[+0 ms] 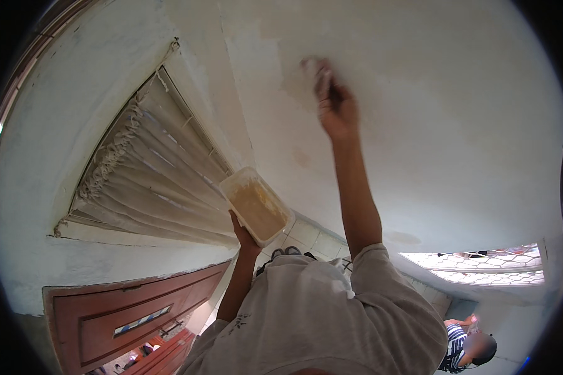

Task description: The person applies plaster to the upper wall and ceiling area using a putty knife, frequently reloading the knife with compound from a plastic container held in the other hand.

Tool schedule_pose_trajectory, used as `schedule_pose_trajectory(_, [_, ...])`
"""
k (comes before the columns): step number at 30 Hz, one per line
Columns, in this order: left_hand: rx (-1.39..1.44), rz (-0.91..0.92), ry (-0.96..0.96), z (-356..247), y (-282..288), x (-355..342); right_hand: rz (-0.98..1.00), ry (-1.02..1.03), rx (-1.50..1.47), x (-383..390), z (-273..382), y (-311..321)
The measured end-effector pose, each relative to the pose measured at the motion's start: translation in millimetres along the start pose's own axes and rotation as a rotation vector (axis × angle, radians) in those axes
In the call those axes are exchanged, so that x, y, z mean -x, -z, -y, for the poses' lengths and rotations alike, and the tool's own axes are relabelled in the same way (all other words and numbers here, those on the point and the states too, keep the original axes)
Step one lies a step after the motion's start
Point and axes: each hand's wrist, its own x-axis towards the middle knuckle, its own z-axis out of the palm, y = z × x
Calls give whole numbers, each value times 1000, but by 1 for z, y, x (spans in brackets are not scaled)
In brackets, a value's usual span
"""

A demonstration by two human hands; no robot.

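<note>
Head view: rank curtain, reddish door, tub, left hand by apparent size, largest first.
1. Curtain
2. Reddish door
3. Tub
4. Left hand, visible part only; the tub hides some of it.

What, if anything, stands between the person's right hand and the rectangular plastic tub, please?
Nothing visible does: from the blurred right hand, up at the pale wall, down to the rectangular plastic tub in the left hand, the way looks open, and the tub's top is uncovered.

Beige curtain (150, 165); reddish door (87, 312) below; 1 person (463, 349) lower right.
</note>
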Motion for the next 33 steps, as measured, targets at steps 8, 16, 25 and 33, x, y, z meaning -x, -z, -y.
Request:
schedule_pose_trajectory(8, [27, 5, 27, 4, -7, -6, 175, 67, 139, 92, -16, -55])
schedule_pose_trajectory(16, [-62, -3, 28, 9, -17, -6, -297, 92, 353, 53, 9, 75])
schedule_pose_trajectory(25, [-47, 50, 37, 17, -24, -12, 217, 154, 189, 98, 15, -101])
schedule_pose_trajectory(33, [-52, 22, 29, 15, -20, -8, -350, 25, 417, 66, -33, 75])
